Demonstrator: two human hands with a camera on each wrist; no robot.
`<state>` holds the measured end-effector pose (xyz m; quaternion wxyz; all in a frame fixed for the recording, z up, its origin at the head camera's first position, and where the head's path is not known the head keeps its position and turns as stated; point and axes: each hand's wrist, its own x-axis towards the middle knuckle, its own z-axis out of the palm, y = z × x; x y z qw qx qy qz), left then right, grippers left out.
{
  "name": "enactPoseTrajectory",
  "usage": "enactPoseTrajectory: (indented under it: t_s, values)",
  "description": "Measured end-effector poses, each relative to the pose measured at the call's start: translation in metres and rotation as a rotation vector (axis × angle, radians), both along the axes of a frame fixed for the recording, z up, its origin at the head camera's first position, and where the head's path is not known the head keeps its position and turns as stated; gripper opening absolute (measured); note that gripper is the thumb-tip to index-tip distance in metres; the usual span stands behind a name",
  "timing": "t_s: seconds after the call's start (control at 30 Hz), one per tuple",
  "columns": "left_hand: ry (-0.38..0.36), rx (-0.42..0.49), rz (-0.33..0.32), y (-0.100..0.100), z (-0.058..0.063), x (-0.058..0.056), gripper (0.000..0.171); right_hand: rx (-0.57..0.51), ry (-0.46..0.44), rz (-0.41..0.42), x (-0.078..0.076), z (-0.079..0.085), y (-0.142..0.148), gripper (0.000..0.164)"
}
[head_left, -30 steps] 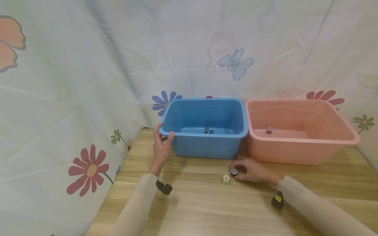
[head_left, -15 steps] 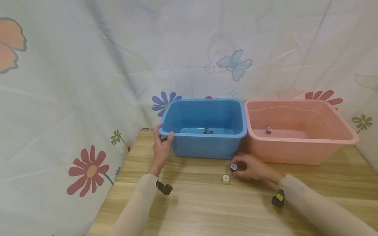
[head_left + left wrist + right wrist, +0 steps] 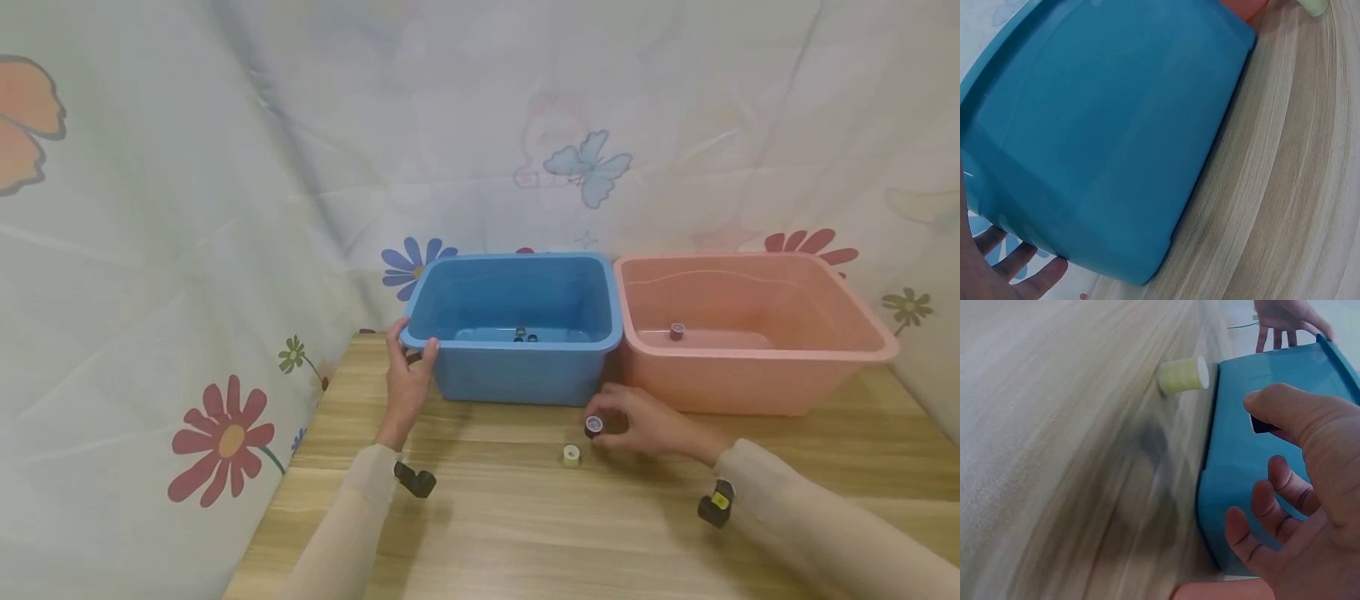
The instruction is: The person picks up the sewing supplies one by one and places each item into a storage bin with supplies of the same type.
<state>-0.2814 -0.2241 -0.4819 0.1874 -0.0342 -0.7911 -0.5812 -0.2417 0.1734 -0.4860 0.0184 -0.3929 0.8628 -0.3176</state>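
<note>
My right hand (image 3: 637,423) pinches a dark spool of thread (image 3: 593,427) between thumb and index finger, close over the table in front of the tubs. In the right wrist view the thumb hides most of that dark spool (image 3: 1264,426), and the other fingers are loosely bent. A pale yellow spool of thread (image 3: 572,455) stands on the table just left of this hand. My left hand (image 3: 408,383) grips the front left corner of the blue tub (image 3: 517,375), thumb at the front rim and fingers round the side.
Several small dark-looking spools (image 3: 521,332) lie inside the blue tub. One dark purple spool (image 3: 677,332) stands inside the pink tub (image 3: 720,387), right beside the blue one. Behind both hangs a flower-printed curtain (image 3: 300,167). The wooden table (image 3: 480,525) extends toward me.
My right hand has raised the dark spool slightly off the table, away from the yellow one. The left hand keeps its grip on the tub. The head view has shifted a little.
</note>
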Motion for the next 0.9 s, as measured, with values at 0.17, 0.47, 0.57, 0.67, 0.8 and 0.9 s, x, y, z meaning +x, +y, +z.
enactPoseTrajectory:
  t_s: [0.17, 0.47, 0.57, 0.67, 0.8, 0.9]
  values:
    - [0.004, -0.006, 0.005, 0.0, 0.0, 0.001, 0.064, 0.008, -0.007, -0.004, 0.004, 0.012, 0.001, 0.033]
    - [0.004, -0.006, -0.002, 0.0, 0.001, 0.001, 0.065, 0.023, -0.003, -0.002, 0.008, 0.027, 0.002, 0.032]
    - [0.005, -0.007, -0.002, 0.0, 0.002, 0.001, 0.065, 0.024, -0.003, 0.004, 0.01, 0.032, 0.002, 0.031]
    - [0.001, -0.011, 0.001, 0.0, 0.002, 0.001, 0.065, 0.023, 0.007, 0.017, 0.012, 0.038, 0.002, 0.031]
    - [-0.005, -0.014, 0.009, 0.0, 0.002, 0.001, 0.065, 0.03, 0.03, 0.025, 0.014, 0.045, 0.003, 0.031]
    - [-0.005, -0.012, 0.011, 0.0, 0.002, 0.001, 0.065, 0.032, 0.048, 0.032, 0.015, 0.052, 0.004, 0.031]
